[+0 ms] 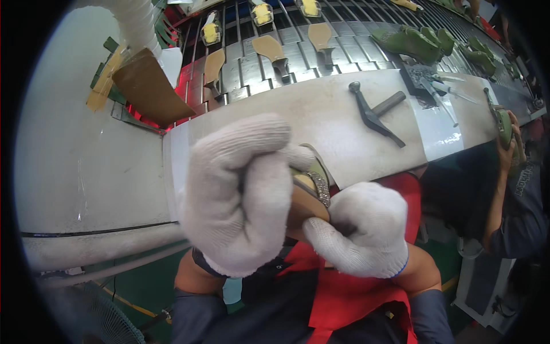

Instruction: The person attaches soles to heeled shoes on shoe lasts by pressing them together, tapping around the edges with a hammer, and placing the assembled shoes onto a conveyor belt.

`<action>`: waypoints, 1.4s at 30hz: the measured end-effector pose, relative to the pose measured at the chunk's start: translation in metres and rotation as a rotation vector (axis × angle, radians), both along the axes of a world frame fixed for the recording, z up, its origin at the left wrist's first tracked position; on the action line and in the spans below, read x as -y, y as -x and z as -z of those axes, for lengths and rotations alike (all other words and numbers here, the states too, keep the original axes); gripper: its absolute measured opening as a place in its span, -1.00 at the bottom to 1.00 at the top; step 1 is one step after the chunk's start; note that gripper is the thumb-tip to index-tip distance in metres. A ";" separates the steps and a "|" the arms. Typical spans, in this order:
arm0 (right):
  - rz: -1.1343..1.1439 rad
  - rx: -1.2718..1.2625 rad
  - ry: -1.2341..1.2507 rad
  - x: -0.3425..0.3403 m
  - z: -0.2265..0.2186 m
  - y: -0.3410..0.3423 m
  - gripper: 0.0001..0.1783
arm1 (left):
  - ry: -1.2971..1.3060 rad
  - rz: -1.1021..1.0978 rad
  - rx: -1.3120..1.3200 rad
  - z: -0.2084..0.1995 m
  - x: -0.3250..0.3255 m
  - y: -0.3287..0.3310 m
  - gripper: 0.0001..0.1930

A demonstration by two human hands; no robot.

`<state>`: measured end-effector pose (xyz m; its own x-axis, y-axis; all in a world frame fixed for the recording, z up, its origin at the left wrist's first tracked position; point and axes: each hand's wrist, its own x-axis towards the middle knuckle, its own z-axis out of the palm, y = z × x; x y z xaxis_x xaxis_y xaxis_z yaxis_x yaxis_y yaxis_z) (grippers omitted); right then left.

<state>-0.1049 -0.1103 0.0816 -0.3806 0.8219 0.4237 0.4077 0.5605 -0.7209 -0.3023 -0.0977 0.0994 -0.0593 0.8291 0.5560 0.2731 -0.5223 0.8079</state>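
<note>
My left hand [240,195], in a white knit glove, is closed on a shoe [306,203] in front of my body. The shoe has a tan underside and a band of sparkling stones [319,186], and seems to sit on a green last [318,163]. From the other side, my right hand [364,229], gloved too, grips the shoe with thumb and curled fingers beside the stones. Much of the shoe is hidden by the gloves. Beyond my right hand, a hammer [372,112] with a dark handle lies on the pale worktop [309,103].
Tan heeled soles [270,49] lie on the metal conveyor [240,80], with yellow-topped pieces [262,14] behind. Green lasts [412,43] stand farther right. A tray [421,83] holds slim tools. At left are a brown board [152,86] and white duct [134,26]. A co-worker's hand [515,135] holds a green last.
</note>
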 end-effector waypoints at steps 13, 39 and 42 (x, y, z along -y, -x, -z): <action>0.258 -0.789 0.724 -0.028 0.007 -0.086 -0.52 | 0.764 0.280 1.000 0.114 -0.050 0.000 -0.56; -0.162 0.318 -0.460 -0.108 0.031 0.046 -0.38 | 0.399 0.407 0.305 0.119 -0.123 0.051 0.02; -0.163 0.300 -0.475 -0.112 0.033 0.049 -0.40 | 0.404 0.411 0.340 0.119 -0.123 0.052 0.00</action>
<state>-0.1543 0.0019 0.0491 -0.6464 0.4889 0.5857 0.4365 0.8666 -0.2417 -0.3545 0.0255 -0.0191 0.1891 0.9607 0.2033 -0.1882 -0.1678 0.9677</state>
